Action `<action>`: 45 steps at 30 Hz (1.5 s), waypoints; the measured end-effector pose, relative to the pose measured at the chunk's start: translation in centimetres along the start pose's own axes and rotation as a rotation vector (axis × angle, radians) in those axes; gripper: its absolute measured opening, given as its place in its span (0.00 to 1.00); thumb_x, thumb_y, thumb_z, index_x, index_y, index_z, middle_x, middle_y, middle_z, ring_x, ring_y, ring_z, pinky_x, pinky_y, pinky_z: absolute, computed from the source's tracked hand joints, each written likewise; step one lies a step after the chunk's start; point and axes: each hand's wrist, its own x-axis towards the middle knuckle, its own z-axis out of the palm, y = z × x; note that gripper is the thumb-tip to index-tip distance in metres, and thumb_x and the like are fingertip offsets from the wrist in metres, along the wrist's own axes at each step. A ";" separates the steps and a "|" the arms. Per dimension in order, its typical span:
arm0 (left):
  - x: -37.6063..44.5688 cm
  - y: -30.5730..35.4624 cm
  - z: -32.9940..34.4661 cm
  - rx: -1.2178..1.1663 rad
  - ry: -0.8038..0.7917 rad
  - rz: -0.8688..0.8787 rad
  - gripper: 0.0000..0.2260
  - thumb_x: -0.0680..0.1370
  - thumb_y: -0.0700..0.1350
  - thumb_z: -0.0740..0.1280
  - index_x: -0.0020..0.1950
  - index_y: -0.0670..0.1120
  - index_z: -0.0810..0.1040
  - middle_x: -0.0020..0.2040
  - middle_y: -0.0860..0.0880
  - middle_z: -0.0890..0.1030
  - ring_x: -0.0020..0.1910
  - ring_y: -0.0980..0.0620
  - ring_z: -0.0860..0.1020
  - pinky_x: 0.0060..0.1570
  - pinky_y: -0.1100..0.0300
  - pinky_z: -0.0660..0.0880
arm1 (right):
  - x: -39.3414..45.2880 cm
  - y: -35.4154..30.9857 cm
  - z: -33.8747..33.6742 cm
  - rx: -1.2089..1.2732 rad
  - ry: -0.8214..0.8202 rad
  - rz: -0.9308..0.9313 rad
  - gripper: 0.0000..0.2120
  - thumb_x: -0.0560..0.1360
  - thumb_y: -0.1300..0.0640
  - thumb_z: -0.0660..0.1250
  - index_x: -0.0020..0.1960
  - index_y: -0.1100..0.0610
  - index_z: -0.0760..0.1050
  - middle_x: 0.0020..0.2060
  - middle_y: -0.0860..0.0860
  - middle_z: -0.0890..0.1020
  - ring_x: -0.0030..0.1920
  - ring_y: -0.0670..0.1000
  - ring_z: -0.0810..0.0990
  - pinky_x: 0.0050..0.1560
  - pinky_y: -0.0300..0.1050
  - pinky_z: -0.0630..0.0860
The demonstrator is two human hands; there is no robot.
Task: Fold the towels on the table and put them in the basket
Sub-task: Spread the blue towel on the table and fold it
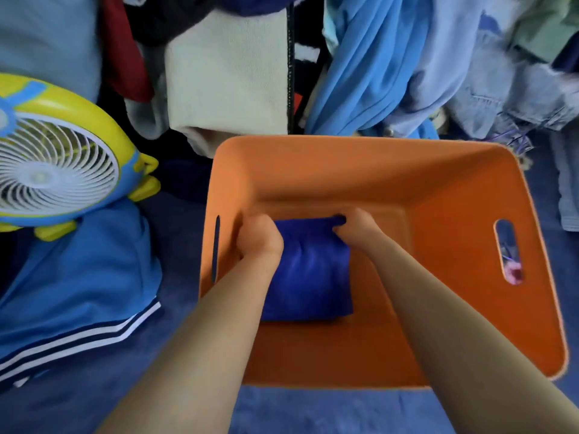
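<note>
An orange basket (454, 189) with slotted handles stands in the middle of the head view. Inside it, on the left half of the bottom, lies a folded dark blue towel (310, 277). Both my arms reach down into the basket. My left hand (258, 238) grips the towel's far left corner with curled fingers. My right hand (355, 227) pinches the far right corner along the top edge. The towel's left side is hidden behind my left forearm.
A yellow and blue fan (53, 164) lies to the left of the basket. Below it is a blue garment with white stripes (81, 292). Hanging clothes (376, 64) crowd the space behind the basket. A blue cloth surface (313, 411) runs under the basket's near edge.
</note>
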 end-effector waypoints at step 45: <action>-4.0 -1.5 -10.8 0.466 0.376 0.800 0.27 0.71 0.29 0.65 0.69 0.32 0.64 0.71 0.36 0.65 0.74 0.38 0.58 0.71 0.53 0.61 | -3.2 -2.6 6.7 -0.495 -0.242 -0.031 0.34 0.78 0.45 0.57 0.75 0.46 0.38 0.75 0.54 0.35 0.75 0.64 0.42 0.65 0.55 0.68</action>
